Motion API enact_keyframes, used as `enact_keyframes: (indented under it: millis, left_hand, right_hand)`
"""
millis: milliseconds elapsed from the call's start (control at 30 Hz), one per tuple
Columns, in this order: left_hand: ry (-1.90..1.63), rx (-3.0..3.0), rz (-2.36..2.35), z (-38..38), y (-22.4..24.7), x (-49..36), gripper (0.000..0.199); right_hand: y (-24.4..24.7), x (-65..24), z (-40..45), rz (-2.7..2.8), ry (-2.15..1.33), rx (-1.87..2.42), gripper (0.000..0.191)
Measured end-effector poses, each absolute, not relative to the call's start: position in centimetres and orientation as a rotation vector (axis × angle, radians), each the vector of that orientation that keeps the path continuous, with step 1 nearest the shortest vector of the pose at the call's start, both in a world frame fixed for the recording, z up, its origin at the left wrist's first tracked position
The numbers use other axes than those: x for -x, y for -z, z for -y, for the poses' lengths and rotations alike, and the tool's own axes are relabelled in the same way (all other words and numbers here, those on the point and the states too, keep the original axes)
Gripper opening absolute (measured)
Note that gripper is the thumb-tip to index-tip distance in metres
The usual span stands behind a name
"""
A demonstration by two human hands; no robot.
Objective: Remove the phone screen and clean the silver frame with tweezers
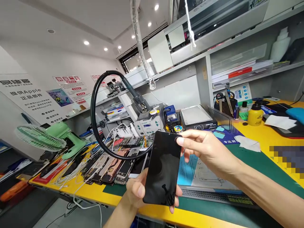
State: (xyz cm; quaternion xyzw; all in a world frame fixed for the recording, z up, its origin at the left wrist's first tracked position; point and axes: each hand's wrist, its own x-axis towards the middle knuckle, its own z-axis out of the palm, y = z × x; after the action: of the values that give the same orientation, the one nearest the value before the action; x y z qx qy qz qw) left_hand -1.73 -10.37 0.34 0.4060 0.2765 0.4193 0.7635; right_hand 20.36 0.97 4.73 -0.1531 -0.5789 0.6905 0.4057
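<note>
A black phone (162, 167) with a dark, glossy screen is tilted upright in front of me, above the bench edge. My left hand (139, 190) holds its lower part, thumb on the left edge and fingertips showing past the right edge. At the upper right corner my right hand (198, 144) grips the phone, thumb on the front and fingers behind. Behind the phone lie a blue and white sheet (206, 174) and a green mat (251, 161).
Several opened phones (114, 166) and white cables lie left on the yellow bench (109, 198). A black hose (93, 117) loops from a grey station (149, 125). A green fan (59, 136) stands far left, a yellow bottle (255, 115) at right.
</note>
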Motion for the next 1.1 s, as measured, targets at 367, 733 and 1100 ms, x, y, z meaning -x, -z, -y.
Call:
enact_keyframes:
  millis: [367,733,1100]
  left_hand:
    - [-0.861,-0.816,-0.528,9.2,-0.1,1.6,0.083]
    - [-0.837,-0.801,-0.478,8.7,-0.8,1.2,0.083]
    - [-0.778,-0.852,-0.474,9.1,0.0,1.9,0.082]
  right_hand:
    - [-5.0,-20.8,-1.2,1.487,-1.759,0.353,0.025]
    - [-4.5,-20.7,-1.8,1.436,-1.769,0.284,0.031]
    - [-5.2,-21.1,0.1,1.559,-1.292,0.375,0.010]
